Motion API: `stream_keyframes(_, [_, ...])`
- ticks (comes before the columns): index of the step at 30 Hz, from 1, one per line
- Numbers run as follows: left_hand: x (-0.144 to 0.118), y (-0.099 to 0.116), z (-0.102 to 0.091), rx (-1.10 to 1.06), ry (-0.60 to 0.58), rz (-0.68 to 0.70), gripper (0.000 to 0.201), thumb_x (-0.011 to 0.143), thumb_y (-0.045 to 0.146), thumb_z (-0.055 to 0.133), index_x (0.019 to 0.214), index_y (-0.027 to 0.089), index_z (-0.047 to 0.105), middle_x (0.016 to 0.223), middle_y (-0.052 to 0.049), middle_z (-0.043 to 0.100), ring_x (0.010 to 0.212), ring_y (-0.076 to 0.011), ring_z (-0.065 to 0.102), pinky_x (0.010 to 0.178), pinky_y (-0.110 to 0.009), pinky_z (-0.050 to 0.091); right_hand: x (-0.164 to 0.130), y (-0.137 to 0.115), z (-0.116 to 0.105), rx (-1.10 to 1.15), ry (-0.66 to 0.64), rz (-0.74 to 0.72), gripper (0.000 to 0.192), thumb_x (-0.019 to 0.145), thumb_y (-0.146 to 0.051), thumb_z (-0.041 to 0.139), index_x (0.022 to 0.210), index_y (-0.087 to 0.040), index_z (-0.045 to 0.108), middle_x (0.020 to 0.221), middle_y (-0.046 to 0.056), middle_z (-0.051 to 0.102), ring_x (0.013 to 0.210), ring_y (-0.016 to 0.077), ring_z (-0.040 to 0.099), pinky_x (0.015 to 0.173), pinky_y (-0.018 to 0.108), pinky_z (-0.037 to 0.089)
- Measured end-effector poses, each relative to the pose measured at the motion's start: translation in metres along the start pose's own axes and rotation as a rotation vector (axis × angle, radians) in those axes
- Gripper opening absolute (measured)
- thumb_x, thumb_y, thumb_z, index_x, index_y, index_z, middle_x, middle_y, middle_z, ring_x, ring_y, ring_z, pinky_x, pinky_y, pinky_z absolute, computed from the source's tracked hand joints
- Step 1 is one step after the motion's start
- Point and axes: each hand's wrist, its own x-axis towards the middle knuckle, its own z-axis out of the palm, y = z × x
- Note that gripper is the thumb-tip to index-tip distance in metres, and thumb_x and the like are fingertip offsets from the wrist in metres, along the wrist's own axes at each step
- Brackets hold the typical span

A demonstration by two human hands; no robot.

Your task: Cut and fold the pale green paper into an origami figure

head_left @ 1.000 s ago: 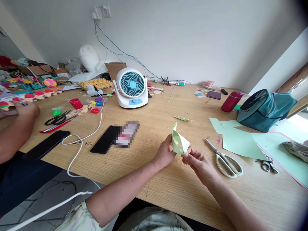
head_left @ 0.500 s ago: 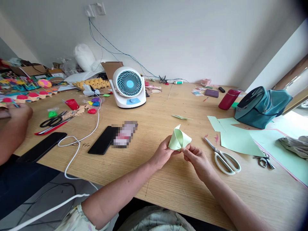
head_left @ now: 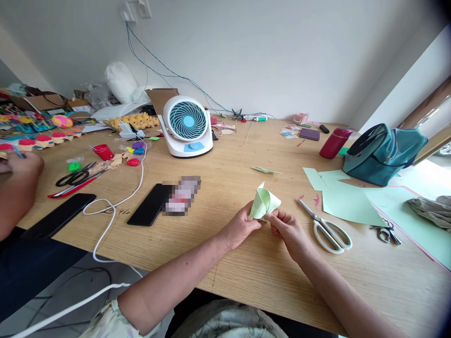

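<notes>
A piece of light green paper [head_left: 261, 203], curled into a cone-like shape with a pointed tip, is held between both hands above the table. My left hand [head_left: 244, 223] grips its left side and underside. The thumb and finger of my right hand [head_left: 283, 225] pinch its lower right edge. To the right of my right hand lie white-handled scissors [head_left: 329, 232], blades pointing to the far left. A small flat green paper piece [head_left: 266, 170] rests on the table beyond the held paper.
Green paper sheets [head_left: 352, 204], keys [head_left: 387, 233], a teal bag [head_left: 385, 155] and a red bottle [head_left: 334, 143] are on the right. A white fan [head_left: 188, 126] stands behind phones [head_left: 150, 205] and a white cable [head_left: 114, 216]. Another person's hand [head_left: 26, 164] works at far left.
The green paper has turned slightly in my hands, and my left thumb now lies lower along its edge. The view has shifted a little.
</notes>
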Motion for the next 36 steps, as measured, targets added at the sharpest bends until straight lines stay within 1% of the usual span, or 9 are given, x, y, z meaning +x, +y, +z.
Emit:
stream_keyframes(3, [-0.001, 0.003, 0.002, -0.018, -0.046, 0.022, 0.043, 0.072, 0.017, 0.074, 0.114, 0.019, 0.063, 0.103, -0.005, 0.064, 0.1, -0.0199, 0.057, 0.093, -0.033, 0.044, 0.0, 0.0, 0.0, -0.001, 0.005, 0.008, 0.049, 0.067, -0.063, 0.075, 0.061, -0.019, 0.053, 0.05, -0.006, 0.041, 0.05, 0.009, 0.027, 0.051, 0.028, 0.016])
stream_keyframes(5, [-0.001, 0.004, 0.002, -0.041, -0.049, 0.048, 0.041, 0.075, 0.024, 0.076, 0.114, 0.018, 0.062, 0.105, -0.007, 0.063, 0.1, -0.02, 0.057, 0.092, -0.033, 0.044, 0.0, 0.0, 0.001, -0.006, 0.0, 0.005, 0.049, 0.067, -0.062, 0.075, 0.061, -0.019, 0.054, 0.05, -0.006, 0.041, 0.05, 0.0088, 0.026, 0.05, 0.027, 0.016])
stream_keyframes(10, [0.0, -0.001, 0.0, -0.075, 0.055, 0.033, 0.039, 0.073, 0.032, 0.08, 0.105, 0.016, 0.065, 0.099, -0.005, 0.063, 0.097, -0.0183, 0.057, 0.094, -0.032, 0.043, -0.002, -0.002, 0.004, -0.033, 0.004, -0.007, 0.049, 0.065, -0.062, 0.076, 0.061, -0.019, 0.054, 0.049, -0.006, 0.041, 0.048, 0.0083, 0.027, 0.048, 0.026, 0.017])
stream_keyframes(13, [0.002, -0.005, -0.002, -0.114, 0.08, 0.019, 0.035, 0.073, 0.035, 0.08, 0.098, 0.015, 0.066, 0.095, -0.005, 0.064, 0.096, -0.0186, 0.057, 0.095, -0.035, 0.043, -0.003, -0.003, 0.006, -0.056, 0.018, -0.011, 0.05, 0.064, -0.063, 0.076, 0.059, -0.019, 0.053, 0.048, -0.006, 0.041, 0.047, 0.008, 0.028, 0.047, 0.025, 0.018])
stream_keyframes(17, [0.003, -0.007, -0.003, -0.143, 0.116, -0.005, 0.034, 0.073, 0.036, 0.08, 0.093, 0.013, 0.067, 0.091, -0.005, 0.064, 0.093, -0.0182, 0.058, 0.094, -0.035, 0.044, -0.002, -0.002, 0.008, -0.086, 0.024, -0.031, 0.05, 0.065, -0.064, 0.074, 0.058, -0.019, 0.053, 0.048, -0.006, 0.04, 0.047, 0.0082, 0.027, 0.047, 0.025, 0.018])
stream_keyframes(22, [0.005, -0.009, -0.004, -0.195, 0.133, -0.022, 0.036, 0.072, 0.037, 0.081, 0.094, 0.011, 0.068, 0.092, -0.007, 0.065, 0.089, -0.0167, 0.059, 0.091, -0.033, 0.046, -0.003, 0.001, 0.01, -0.117, 0.036, -0.054, 0.049, 0.065, -0.062, 0.075, 0.06, -0.018, 0.054, 0.05, -0.006, 0.039, 0.048, 0.008, 0.027, 0.046, 0.025, 0.018])
stream_keyframes(27, [0.006, -0.01, -0.004, -0.239, 0.149, -0.022, 0.037, 0.071, 0.037, 0.082, 0.093, 0.01, 0.069, 0.086, -0.006, 0.065, 0.084, -0.0157, 0.06, 0.087, -0.032, 0.047, -0.004, 0.001, 0.012, -0.133, 0.042, -0.073, 0.049, 0.066, -0.062, 0.075, 0.061, -0.018, 0.055, 0.051, -0.006, 0.037, 0.049, 0.0078, 0.025, 0.045, 0.024, 0.017])
stream_keyframes(31, [0.007, -0.011, -0.002, -0.257, 0.193, -0.011, 0.036, 0.069, 0.035, 0.084, 0.089, 0.01, 0.069, 0.081, -0.005, 0.065, 0.08, -0.014, 0.06, 0.082, -0.029, 0.047, -0.004, 0.0, 0.014, -0.148, 0.057, -0.077, 0.05, 0.064, -0.062, 0.075, 0.06, -0.018, 0.054, 0.05, -0.007, 0.035, 0.048, 0.0074, 0.023, 0.044, 0.024, 0.015])
stream_keyframes(36, [0.009, -0.013, 0.002, -0.29, 0.252, -0.001, 0.035, 0.066, 0.033, 0.086, 0.086, 0.01, 0.07, 0.08, -0.005, 0.066, 0.078, -0.0141, 0.06, 0.081, -0.028, 0.046, -0.004, -0.001, 0.017, -0.166, 0.072, -0.088, 0.05, 0.064, -0.063, 0.074, 0.058, -0.018, 0.053, 0.05, -0.007, 0.034, 0.047, 0.0073, 0.023, 0.042, 0.023, 0.015])
